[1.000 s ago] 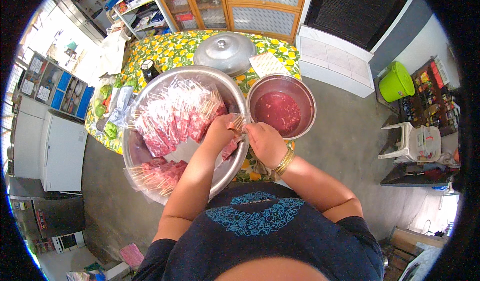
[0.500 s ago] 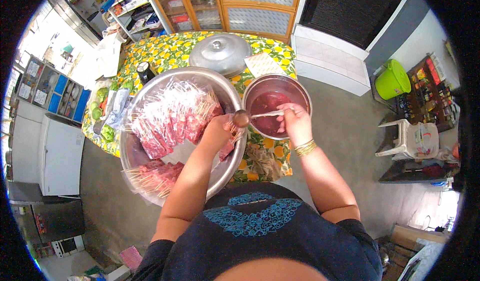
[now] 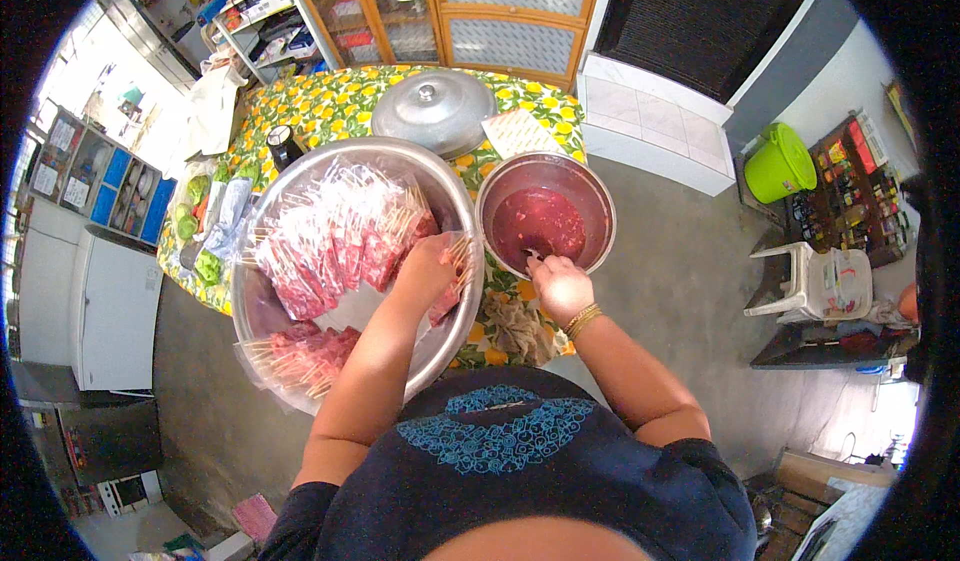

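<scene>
A wide metal basin (image 3: 467, 186) holds clear plastic bags of raw meat skewers (image 3: 340, 226), packed along its far side, with another bag (image 3: 305, 351) over the near left rim. At the basin's right side my left hand (image 3: 425, 269) is closed on a bag of meat skewers, its stick ends (image 3: 461, 253) poking up past my fingers. My right hand (image 3: 558, 285) is closed round the handle of a ladle (image 3: 534, 252) at the near rim of a metal pot (image 3: 611, 201). Reddish marinade (image 3: 550, 216) fills the pot's bottom; the ladle's bowl is hidden in it.
A domed metal lid (image 3: 432, 111) lies behind the basin on the lemon-patterned tablecloth (image 3: 330, 91). Green vegetables (image 3: 207, 266) and a dark bottle (image 3: 284, 146) stand left of the basin. A crumpled cloth (image 3: 520, 328) lies before the pot. Further right are a green bin (image 3: 780, 164) and white chair (image 3: 800, 281).
The ladle has gone from the basin's right rim down into the pot. My right hand has moved left and toward me with it. My left hand keeps hold of the bag.
</scene>
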Tool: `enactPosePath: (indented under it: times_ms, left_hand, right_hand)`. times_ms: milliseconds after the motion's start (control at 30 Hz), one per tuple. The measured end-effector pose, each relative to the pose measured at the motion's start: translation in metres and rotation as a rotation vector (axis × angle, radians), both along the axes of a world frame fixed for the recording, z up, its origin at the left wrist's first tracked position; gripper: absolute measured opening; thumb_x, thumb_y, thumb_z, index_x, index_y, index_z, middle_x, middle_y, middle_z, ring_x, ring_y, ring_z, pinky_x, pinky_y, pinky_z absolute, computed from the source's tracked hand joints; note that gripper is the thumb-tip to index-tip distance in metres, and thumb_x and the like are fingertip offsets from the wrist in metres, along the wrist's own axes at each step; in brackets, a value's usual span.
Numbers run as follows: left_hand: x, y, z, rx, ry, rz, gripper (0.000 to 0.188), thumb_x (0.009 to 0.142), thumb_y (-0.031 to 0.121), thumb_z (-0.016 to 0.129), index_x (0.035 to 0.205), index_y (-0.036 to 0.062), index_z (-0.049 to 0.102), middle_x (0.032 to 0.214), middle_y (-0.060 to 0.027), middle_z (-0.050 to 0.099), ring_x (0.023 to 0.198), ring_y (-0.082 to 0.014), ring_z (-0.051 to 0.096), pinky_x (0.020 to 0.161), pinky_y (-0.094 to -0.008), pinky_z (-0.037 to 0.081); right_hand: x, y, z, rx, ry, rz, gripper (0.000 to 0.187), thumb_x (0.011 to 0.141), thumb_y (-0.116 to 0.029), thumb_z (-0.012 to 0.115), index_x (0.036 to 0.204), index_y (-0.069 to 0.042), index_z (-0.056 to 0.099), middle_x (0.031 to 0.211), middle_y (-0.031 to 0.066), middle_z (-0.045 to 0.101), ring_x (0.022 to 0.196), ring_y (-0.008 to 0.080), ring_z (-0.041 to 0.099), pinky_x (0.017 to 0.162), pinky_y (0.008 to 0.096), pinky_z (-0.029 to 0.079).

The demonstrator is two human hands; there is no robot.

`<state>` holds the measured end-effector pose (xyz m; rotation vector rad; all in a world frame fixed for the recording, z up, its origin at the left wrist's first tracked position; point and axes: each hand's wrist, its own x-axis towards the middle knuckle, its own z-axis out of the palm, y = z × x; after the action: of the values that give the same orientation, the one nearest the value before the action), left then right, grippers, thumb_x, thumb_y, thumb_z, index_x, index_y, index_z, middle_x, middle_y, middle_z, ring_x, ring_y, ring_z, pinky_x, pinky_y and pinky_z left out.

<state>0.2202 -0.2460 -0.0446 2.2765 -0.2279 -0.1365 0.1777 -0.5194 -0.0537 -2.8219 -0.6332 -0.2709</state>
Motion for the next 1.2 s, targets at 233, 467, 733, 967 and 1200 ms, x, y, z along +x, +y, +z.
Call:
enactPosePath:
  times_ms: [233,467,733,967,1200]
  left_hand:
    - [-0.003,-0.001,-0.012,0.106,0.0,0.019,0.047,0.084,0.012,0.058,0.132,0.0103,0.06,0.125,-0.0268,0.061,0.119,-0.0433,0.057,0.101,-0.0467,0.048]
    - [-0.012,-0.01,0.008,-0.034,-0.052,0.031,0.048,0.082,0.008,0.059,0.13,0.0085,0.061,0.116,-0.0251,0.066,0.115,-0.043,0.059,0.101,-0.0483,0.045]
    - [-0.038,-0.034,0.038,0.476,0.004,-0.022,0.049,0.089,0.034,0.067,0.131,0.0082,0.062,0.145,-0.0264,0.045,0.119,-0.0491,0.053,0.099,-0.0517,0.049]
    - [-0.058,-0.03,0.041,0.579,-0.009,-0.006,0.029,0.086,0.019,0.064,0.109,0.0044,0.072,0.158,-0.0238,0.032,0.129,-0.0433,0.047,0.103,-0.0482,0.049]
    - [-0.064,0.054,0.033,0.275,-0.132,0.006,0.016,0.075,0.001,0.062,0.088,0.0042,0.072,0.109,-0.0199,0.07,0.1,-0.0367,0.065,0.089,-0.0429,0.054]
  right_hand:
    - [0.005,0.012,0.001,0.046,0.101,-0.003,0.038,0.082,-0.029,0.072,0.114,-0.01,0.066,0.099,0.009,0.065,0.095,0.0299,0.065,0.08,0.0437,0.055]
    - [0.008,0.008,0.026,0.17,0.137,0.059,0.045,0.083,-0.026,0.072,0.124,-0.01,0.065,0.101,0.0118,0.065,0.1,0.0331,0.063,0.086,0.0443,0.053]
    - [0.09,0.043,0.024,0.321,0.033,0.332,0.028,0.083,-0.011,0.062,0.108,-0.016,0.073,0.103,0.0109,0.065,0.103,0.0344,0.062,0.091,0.0439,0.05]
    - [0.14,0.075,0.015,0.013,0.014,0.671,0.019,0.081,-0.011,0.062,0.093,-0.019,0.075,0.111,0.0039,0.067,0.109,0.0257,0.061,0.09,0.0426,0.049]
    - [0.156,0.109,0.023,-0.003,-0.055,0.903,0.009,0.081,-0.012,0.062,0.083,-0.011,0.07,0.092,0.0054,0.069,0.095,0.0281,0.067,0.083,0.0421,0.054]
